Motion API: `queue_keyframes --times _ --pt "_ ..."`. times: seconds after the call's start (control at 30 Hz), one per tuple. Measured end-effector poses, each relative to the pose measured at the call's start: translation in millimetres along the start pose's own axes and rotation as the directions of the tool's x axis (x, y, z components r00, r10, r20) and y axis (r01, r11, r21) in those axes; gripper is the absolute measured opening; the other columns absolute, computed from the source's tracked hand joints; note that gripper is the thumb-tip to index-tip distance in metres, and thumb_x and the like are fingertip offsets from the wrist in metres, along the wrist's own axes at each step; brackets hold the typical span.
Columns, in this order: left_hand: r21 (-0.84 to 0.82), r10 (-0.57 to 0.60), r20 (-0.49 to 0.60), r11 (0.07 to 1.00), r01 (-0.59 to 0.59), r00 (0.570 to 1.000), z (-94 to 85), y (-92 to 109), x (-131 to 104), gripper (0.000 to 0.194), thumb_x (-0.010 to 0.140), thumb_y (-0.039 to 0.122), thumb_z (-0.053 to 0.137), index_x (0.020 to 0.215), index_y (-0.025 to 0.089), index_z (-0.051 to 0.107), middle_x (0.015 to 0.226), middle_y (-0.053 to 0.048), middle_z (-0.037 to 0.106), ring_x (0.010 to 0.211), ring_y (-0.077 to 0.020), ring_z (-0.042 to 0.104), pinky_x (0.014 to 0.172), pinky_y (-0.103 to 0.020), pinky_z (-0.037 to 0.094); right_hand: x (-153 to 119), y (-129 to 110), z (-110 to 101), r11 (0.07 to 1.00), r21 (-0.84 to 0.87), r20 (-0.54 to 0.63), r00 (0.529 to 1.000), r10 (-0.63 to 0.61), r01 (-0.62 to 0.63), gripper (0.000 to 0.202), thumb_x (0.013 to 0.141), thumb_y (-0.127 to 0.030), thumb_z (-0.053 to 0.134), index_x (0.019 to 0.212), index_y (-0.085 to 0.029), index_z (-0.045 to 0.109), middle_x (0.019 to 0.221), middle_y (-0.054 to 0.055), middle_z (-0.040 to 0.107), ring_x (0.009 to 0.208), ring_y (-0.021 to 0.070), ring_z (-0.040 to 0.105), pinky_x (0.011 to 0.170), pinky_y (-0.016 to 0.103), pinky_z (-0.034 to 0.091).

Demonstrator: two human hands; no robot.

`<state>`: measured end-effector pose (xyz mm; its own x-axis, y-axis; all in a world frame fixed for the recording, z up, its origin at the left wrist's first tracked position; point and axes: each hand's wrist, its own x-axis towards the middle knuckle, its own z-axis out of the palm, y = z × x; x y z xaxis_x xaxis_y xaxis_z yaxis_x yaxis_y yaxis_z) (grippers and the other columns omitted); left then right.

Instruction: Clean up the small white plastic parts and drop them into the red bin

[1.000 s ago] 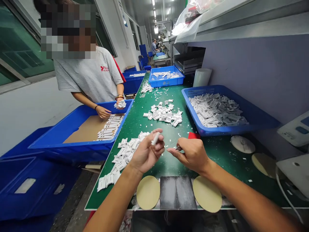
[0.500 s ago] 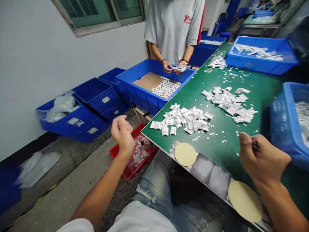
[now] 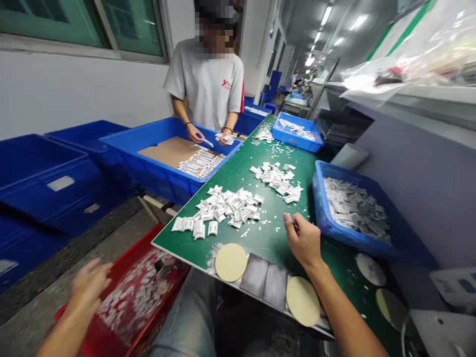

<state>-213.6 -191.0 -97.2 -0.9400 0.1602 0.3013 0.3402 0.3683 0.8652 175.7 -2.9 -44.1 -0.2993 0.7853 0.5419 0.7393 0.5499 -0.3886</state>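
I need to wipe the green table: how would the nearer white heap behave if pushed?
The nearer heap of white plastic pieces would probably scatter, as they lie loose and overlapping. Each looks thin, so likely light, and flattish, so apt to slide rather than roll.

1 head-worn camera looks forward and down from above the person's leg, facing along the green table, whose near edge slants across the view. The left hand and right hand are close; the co-worker stands farther off, near top centre, and ceiling lights recede at upper right.
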Motion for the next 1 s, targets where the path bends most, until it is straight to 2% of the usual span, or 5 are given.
queue_keyframes --times 0.2,0.4,0.47,0.7,1.0 --pt "-0.191 0.432 0.059 0.890 -0.415 0.900 34.4 69.0 31.6 0.038 0.087 0.024 0.055 0.125 0.025 0.056 0.124 -0.006 0.064 0.108 -0.0240 0.063 0.090 -0.043 0.053 3.8 -0.1 -5.0 0.996 0.079 -0.043 0.998 0.034 -0.031 0.037 0.096 -0.046 0.045 0.068 -0.021 0.047 0.054 -0.006 0.040 0.049 0.0101 0.034 0.053 0.023 0.028" --pt "-0.530 0.794 0.572 0.549 -0.646 0.206 138.5 203.3 -60.9 0.033 0.090 0.026 0.052 0.121 0.022 0.062 0.121 -0.009 0.065 0.115 -0.0239 0.057 0.103 -0.039 0.042 11.7 3.2 -16.9 0.991 0.132 -0.117 0.993 0.030 -0.014 0.039 0.096 -0.045 0.044 0.065 -0.022 0.044 0.054 -0.006 0.040 0.049 0.0099 0.036 0.052 0.024 0.028" --pt "-0.537 0.740 0.669 0.547 -0.642 0.071 172.5 225.0 -100.4 0.034 0.090 0.024 0.052 0.123 0.021 0.061 0.122 -0.011 0.065 0.117 -0.0252 0.056 0.103 -0.040 0.040 12.8 5.4 -19.6 0.993 0.120 -0.135 0.990 0.029 -0.012 0.041 0.096 -0.044 0.046 0.062 -0.022 0.040 0.054 -0.006 0.039 0.049 0.0095 0.035 0.052 0.025 0.027" --pt "-0.447 0.622 0.779 0.639 -0.626 0.078 239.7 254.5 -190.2 0.032 0.087 0.022 0.060 0.118 0.013 0.062 0.117 -0.016 0.065 0.117 -0.0287 0.055 0.103 -0.048 0.039 11.7 11.8 -22.9 0.997 0.076 -0.155 0.988 -0.012 0.024 0.041 0.095 -0.042 0.048 0.061 -0.022 0.034 0.052 -0.006 0.039 0.048 0.0104 0.034 0.053 0.026 0.025" --pt "-0.451 0.491 0.852 0.865 -0.221 0.183 244.5 262.1 -183.4 0.014 0.083 0.020 0.063 0.095 0.016 0.068 0.102 -0.010 0.067 0.103 -0.0221 0.062 0.094 -0.037 0.046 14.0 11.0 -25.5 0.997 0.059 -0.161 0.985 0.062 -0.053 0.038 0.096 -0.044 0.045 0.064 -0.021 0.046 0.054 -0.003 0.053 0.048 0.0115 0.046 0.054 0.025 0.030"
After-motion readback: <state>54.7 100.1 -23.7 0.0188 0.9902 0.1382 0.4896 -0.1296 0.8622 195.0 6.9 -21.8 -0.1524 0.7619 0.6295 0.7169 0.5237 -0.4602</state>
